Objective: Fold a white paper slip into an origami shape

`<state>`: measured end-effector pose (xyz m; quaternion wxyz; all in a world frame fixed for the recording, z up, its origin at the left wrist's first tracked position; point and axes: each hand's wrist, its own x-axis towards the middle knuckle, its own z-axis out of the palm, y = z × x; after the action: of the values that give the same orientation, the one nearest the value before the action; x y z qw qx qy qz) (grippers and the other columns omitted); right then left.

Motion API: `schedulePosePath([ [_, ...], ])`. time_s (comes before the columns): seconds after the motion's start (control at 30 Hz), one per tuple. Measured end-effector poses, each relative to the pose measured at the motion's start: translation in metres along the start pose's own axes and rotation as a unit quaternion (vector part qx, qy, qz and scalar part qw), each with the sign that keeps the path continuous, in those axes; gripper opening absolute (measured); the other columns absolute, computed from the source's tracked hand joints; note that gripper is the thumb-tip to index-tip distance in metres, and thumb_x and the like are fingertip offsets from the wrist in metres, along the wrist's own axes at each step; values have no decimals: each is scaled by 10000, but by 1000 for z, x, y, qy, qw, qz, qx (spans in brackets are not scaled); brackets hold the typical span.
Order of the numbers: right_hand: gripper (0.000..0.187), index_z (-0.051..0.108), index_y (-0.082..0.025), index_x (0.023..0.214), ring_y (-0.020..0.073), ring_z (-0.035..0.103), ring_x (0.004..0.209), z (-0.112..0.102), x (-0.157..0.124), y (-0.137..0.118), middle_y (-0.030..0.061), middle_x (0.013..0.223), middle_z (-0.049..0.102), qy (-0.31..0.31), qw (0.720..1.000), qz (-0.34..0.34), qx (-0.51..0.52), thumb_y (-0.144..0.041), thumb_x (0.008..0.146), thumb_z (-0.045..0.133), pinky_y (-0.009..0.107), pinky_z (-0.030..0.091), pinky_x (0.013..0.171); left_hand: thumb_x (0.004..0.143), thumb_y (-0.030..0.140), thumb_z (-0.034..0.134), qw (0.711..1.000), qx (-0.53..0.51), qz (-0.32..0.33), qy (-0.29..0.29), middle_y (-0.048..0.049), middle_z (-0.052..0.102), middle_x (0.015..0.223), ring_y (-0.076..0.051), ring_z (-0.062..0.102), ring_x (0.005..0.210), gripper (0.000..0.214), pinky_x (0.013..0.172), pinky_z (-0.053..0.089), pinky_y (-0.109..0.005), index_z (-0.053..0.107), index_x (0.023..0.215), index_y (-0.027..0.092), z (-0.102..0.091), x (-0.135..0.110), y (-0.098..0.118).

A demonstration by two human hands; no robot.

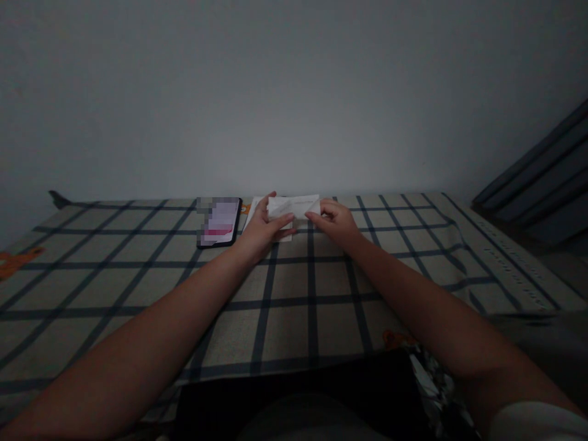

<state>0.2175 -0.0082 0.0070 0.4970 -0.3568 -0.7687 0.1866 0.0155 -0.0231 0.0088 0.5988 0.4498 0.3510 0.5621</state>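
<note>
Both hands hold a folded sheet of white paper just above the table, near its far side. My left hand grips its left part, thumb across the near face and fingers behind. My right hand pinches the lower right part between thumb and curled fingers. Diagonal crease lines show on the paper's face. Beneath and behind my left hand lies more white paper, mostly hidden by the hand. To the left of that hand rests a smartphone with its screen lit.
A checked tablecloth with dark lines and orange printed figures covers the table. Behind it rises a plain pale wall. Dark folded fabric hangs at the right. The table's near edge borders my lap.
</note>
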Motion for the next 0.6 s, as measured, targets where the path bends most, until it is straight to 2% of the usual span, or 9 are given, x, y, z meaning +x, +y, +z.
schedulePosePath([
  [0.1,359,593,-193,644,168,567,766,1,-1,7,34,770,605,10,998,36,50,-461,877,646,325,446,727,636,214,879,1000,19,13,11,-54,646,1207,-220,680,1013,735,781,618,-338,523,1274,299,0,1,1],
  [0.23,338,671,-172,798,132,557,654,4,-2,14,31,790,637,11,986,109,123,-505,850,670,298,467,625,640,240,882,999,39,23,14,-37,699,1038,-190,692,917,568,758,601,-305,576,1118,232,1,1,4],
  [0.43,406,695,-166,921,131,590,671,7,0,11,42,831,682,21,969,158,187,-533,754,744,278,519,598,670,266,871,999,41,27,8,-50,716,1063,-186,698,927,470,786,592,-297,597,1044,196,-1,1,3],
  [0.6,443,639,-186,937,135,614,713,8,2,7,47,890,696,30,959,168,226,-532,696,776,242,515,560,687,218,850,999,34,41,-10,-45,719,1082,-169,697,938,432,797,590,-275,613,1048,195,-4,4,-1],
])
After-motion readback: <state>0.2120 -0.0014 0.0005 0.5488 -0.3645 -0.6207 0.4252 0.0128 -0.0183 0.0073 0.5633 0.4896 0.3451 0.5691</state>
